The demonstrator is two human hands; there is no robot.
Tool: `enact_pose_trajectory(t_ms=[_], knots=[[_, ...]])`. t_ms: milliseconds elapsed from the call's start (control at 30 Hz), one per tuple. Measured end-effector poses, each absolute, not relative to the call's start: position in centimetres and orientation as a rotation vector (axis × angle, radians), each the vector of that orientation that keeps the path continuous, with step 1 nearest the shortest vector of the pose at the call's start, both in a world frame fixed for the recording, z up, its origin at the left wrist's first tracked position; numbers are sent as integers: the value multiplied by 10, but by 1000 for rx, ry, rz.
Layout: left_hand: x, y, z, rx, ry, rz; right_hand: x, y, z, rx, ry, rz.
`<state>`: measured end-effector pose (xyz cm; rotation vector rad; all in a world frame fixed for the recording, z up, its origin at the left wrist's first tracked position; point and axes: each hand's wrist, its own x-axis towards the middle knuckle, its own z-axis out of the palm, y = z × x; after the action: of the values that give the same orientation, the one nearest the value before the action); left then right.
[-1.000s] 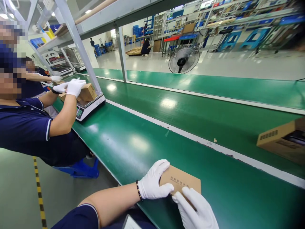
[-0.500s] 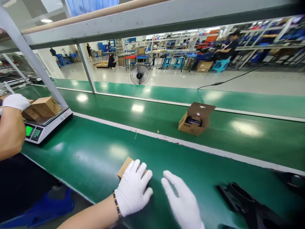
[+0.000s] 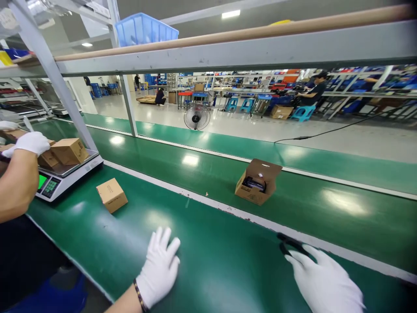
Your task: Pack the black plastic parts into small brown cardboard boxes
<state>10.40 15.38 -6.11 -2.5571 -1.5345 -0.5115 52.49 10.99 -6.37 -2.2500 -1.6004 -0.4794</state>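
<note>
Right hand [image 3: 325,282] reaching onto a black part [image 3: 291,244] at the green bench [image 3: 211,261] while the left hand [image 3: 159,269] lies flat.
Best to close the fingers fully round the black part before lifting. Both gloved hands are spread open, palms down, holding nothing; right fingertips touch the part. A closed small carton [image 3: 111,195] sits near the scale [image 3: 65,176], an open carton [image 3: 257,187] on the belt beyond.

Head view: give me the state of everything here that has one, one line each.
Left hand: gloved, open, flat on the belt.
Right hand: gloved, open, fingers at a black part.
Small box: closed, lying on the belt.
Open box: flap up, dark item inside.
Scale: display lit green, boxes on its pan.
Fan: upright; cannot tell whether it spins.
</note>
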Motion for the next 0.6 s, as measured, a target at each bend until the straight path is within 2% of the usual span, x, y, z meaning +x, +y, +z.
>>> enact_pose_trajectory(t_ms=[200, 367, 500, 600], knots=[[134, 142, -93, -2904, -1263, -474, 508, 256, -2, -2267, -1485, -347], [133, 155, -113, -2874, -1134, -586, 522, 344, -16, -2350, -1452, -10], [137, 159, -122, -2838, -1168, -709, 504, 368, -35, -2370, -1503, 221], [138, 159, -121, -2884, -1185, -747, 492, 375, -30, -2378, -1522, 303]])
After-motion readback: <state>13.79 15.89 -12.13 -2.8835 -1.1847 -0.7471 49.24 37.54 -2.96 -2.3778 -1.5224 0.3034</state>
